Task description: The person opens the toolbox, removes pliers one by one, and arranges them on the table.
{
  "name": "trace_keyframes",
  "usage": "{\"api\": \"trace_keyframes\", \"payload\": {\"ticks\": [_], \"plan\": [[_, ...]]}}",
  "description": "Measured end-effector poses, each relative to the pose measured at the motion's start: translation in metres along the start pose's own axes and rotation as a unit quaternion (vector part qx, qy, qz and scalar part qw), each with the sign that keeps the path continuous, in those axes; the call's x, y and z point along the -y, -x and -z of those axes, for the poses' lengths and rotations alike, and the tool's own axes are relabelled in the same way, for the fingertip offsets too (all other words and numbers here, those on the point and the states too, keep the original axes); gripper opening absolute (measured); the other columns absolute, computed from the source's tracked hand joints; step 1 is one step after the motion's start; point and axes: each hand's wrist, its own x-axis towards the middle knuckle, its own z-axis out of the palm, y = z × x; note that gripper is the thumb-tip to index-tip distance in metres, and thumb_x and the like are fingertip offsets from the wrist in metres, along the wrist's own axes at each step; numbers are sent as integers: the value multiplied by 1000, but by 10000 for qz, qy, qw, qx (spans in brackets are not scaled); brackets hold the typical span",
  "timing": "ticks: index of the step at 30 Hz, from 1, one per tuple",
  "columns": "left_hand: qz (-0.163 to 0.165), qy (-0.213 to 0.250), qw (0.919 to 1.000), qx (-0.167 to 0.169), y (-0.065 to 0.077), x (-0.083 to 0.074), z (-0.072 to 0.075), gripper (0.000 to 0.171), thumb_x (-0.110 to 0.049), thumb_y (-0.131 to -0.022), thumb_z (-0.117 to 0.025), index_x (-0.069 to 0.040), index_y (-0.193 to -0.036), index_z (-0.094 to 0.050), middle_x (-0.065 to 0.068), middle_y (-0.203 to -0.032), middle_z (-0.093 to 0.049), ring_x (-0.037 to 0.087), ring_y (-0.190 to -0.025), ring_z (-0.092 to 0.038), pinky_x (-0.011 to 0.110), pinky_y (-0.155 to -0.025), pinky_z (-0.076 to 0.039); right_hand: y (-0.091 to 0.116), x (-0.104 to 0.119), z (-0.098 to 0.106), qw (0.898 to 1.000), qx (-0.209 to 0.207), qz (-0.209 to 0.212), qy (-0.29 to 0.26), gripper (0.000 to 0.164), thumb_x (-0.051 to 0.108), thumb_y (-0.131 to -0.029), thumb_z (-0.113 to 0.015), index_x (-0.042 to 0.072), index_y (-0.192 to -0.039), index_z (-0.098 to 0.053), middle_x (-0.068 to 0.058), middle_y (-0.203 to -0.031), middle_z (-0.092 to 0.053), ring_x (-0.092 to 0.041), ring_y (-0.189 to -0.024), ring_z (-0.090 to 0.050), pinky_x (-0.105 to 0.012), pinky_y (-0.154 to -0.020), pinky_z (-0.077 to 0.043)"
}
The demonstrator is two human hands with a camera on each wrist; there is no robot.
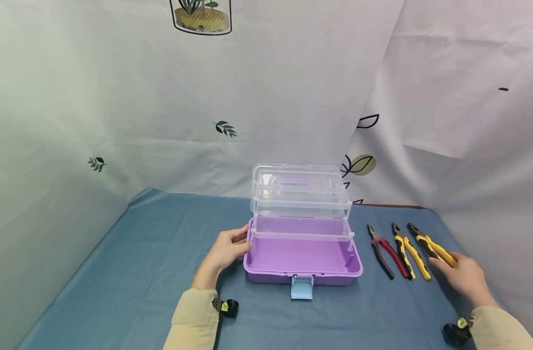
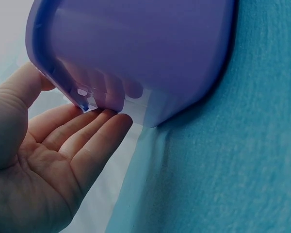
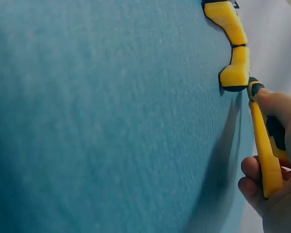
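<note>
A purple toolbox (image 1: 303,279) with a clear lid (image 1: 297,189) stands raised open on the cloth. My left hand (image 1: 227,250) holds its left side; in the left wrist view the thumb lies over the rim and the fingers touch the outer wall. At the right, my right hand (image 1: 463,277) grips the handles of yellow-and-black pliers (image 1: 425,241), their head pointing away. The right wrist view shows a yellow handle (image 3: 265,145) between thumb and fingers. Left of these lie another yellow-and-black pair of pliers (image 1: 408,250) and red-and-black pliers (image 1: 385,253).
A blue cloth (image 1: 130,272) covers the table. Pale printed fabric (image 1: 292,97) hangs behind and at both sides, close to the right hand. A light blue latch (image 1: 301,288) hangs at the box's front. Clear tray parts (image 1: 303,236) span its inside.
</note>
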Motion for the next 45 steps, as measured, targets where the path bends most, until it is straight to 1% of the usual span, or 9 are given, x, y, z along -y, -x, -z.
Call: {"api": "trace_keyframes", "payload": {"ticks": [4, 9, 12, 22, 27, 30, 37, 43, 45], "plan": [[3, 14, 10000, 17, 0, 0, -1, 57, -2, -86, -65, -6, -139, -46, 20, -134, -54, 32, -122, -54, 38, -88, -55, -1, 2, -1, 9999, 101, -23, 48, 97, 62, -87, -50, -26, -125, -36, -42, -110, -47, -41, -86, -51, -46, -64, -47], [-14, -18, 10000, 16, 0, -1, -2, 57, -2, -86, -65, -4, -140, -44, 22, -134, -53, 33, -122, -54, 39, -88, -55, -3, 4, -4, 9996, 251, 5, 123, 97, 61, -90, -47, -28, -126, -34, -46, -115, -42, -51, -96, -48, -56, -75, -47], [-18, 11, 10000, -2, 0, -3, -2, 57, -2, -86, -65, -3, -140, -44, 22, -134, -53, 34, -122, -54, 39, -87, -55, -4, 5, -4, 9995, 276, 12, 180, 95, 60, -91, -46, -28, -125, -34, -46, -116, -41, -53, -99, -47, -58, -78, -46], [-76, 48, 9999, 93, -2, 3, -2, 57, -1, -86, -63, 0, -140, -43, 24, -134, -52, 36, -122, -53, 39, -87, -56, -7, 5, -11, 9985, 266, -178, 450, 95, 56, -85, -58, -28, -124, -37, -46, -120, -42, -55, -102, -47, -58, -81, -46], [-112, 64, 9997, 196, -2, 5, -3, 58, -1, -86, -63, 2, -140, -41, 26, -136, -50, 37, -123, -52, 39, -87, -55, -6, 4, -10, 9978, 369, -218, 510, 94, 55, -84, -61, -28, -122, -39, -45, -119, -43, -52, -98, -50, -56, -78, -48], [-109, 75, 9997, 228, -1, 4, -2, 59, -2, -86, -63, 2, -140, -41, 25, -136, -50, 37, -124, -51, 39, -88, -55, -3, 7, -9, 9973, 471, -169, 538, 89, 51, -85, -60, -28, -120, -40, -45, -115, -45, -46, -91, -53, -52, -73, -49], [-111, 83, 9998, 162, -1, 3, 1, 58, -2, -85, -65, -1, -140, -43, 24, -135, -52, 35, -123, -52, 38, -88, -55, 0, 17, -7, 9977, 605, 120, 266, 68, 35, -93, -50, -27, -119, -41, -25, -82, -57, -24, -69, -53, -31, -55, -43], [-87, 54, 9999, 84, -2, 2, 2, 58, -3, -85, -65, -3, -139, -46, 22, -133, -54, 33, -122, -54, 37, -87, -56, 0, 24, -6, 9983, 526, 184, 159, 64, 29, -94, -50, -28, -121, -40, -34, -93, -56, -24, -71, -56, -34, -56, -47], [-124, 45, 9999, 90, -2, 2, 2, 58, -2, -85, -65, -3, -139, -45, 23, -133, -53, 34, -122, -54, 37, -87, -56, 0, 25, -6, 9983, 541, 179, 106, 64, 29, -94, -50, -28, -122, -39, -32, -91, -57, -23, -69, -56, -32, -54, -47]]}}
